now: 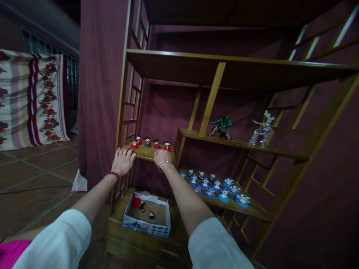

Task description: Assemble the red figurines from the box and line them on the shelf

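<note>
Several small figurines with dark hair, on mostly red round bases, stand on the small left shelf of a wooden rack. My left hand rests at that shelf's left front edge, fingers stretched out, just below the leftmost figurine. At the right part of the same edge, my right hand is closed with curled fingers. It is close to the red-based figurines there; what its fingers hold, if anything, is hidden. Below, an open cardboard box contains a few dark figurines and a red piece.
Blue-based figurines stand in rows on the lower right shelf. Above them are a green-and-brown figure and a clear deer-like figure. A wooden upright divides the rack. A purple curtain hangs at left.
</note>
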`<move>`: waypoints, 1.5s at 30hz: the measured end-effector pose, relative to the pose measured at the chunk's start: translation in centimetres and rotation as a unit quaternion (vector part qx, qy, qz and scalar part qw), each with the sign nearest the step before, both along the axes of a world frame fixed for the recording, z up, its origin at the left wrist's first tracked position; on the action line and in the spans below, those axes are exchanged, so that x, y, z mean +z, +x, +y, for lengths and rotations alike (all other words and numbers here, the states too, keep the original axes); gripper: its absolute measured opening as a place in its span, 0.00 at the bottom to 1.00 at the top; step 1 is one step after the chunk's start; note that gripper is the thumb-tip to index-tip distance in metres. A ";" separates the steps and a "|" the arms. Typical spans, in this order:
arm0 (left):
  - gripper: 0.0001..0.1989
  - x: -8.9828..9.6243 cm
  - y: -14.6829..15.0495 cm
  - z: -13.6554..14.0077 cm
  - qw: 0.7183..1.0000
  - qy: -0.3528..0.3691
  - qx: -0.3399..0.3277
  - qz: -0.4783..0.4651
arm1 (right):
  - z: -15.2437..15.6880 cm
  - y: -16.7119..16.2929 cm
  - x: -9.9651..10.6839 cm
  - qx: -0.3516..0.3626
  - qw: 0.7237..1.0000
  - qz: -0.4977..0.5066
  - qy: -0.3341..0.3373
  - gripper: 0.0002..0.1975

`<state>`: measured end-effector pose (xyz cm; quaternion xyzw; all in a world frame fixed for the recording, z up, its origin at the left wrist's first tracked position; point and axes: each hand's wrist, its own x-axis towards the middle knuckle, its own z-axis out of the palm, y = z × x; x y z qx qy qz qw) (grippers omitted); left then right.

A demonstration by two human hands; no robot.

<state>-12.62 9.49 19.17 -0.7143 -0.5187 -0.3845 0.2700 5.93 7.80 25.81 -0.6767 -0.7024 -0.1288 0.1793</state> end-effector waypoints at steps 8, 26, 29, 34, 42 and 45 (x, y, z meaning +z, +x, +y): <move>0.21 0.2 0.1 -0.6 1.000 -0.016 -0.002 -0.001 | -1.7 1.1 -0.7 0.056 0.998 -0.003 0.031 0.17; 0.23 5.5 6.6 3.2 0.962 -0.186 -0.171 0.105 | 6.4 3.0 4.0 0.020 0.994 0.105 -0.001 0.28; 0.24 6.2 7.0 4.4 0.949 -0.223 -0.175 0.141 | 7.7 2.5 4.2 0.025 0.996 0.080 -0.020 0.31; 0.23 6.3 7.4 5.1 0.939 -0.250 -0.171 0.164 | 9.9 2.0 3.9 0.034 0.998 0.036 -0.030 0.31; 0.21 6.4 7.7 5.8 0.936 -0.263 -0.172 0.161 | 11.5 2.0 3.9 0.040 0.998 0.013 -0.038 0.24; 0.20 6.5 7.8 5.7 0.936 -0.261 -0.176 0.156 | 11.5 2.1 4.1 0.042 0.998 0.006 -0.047 0.23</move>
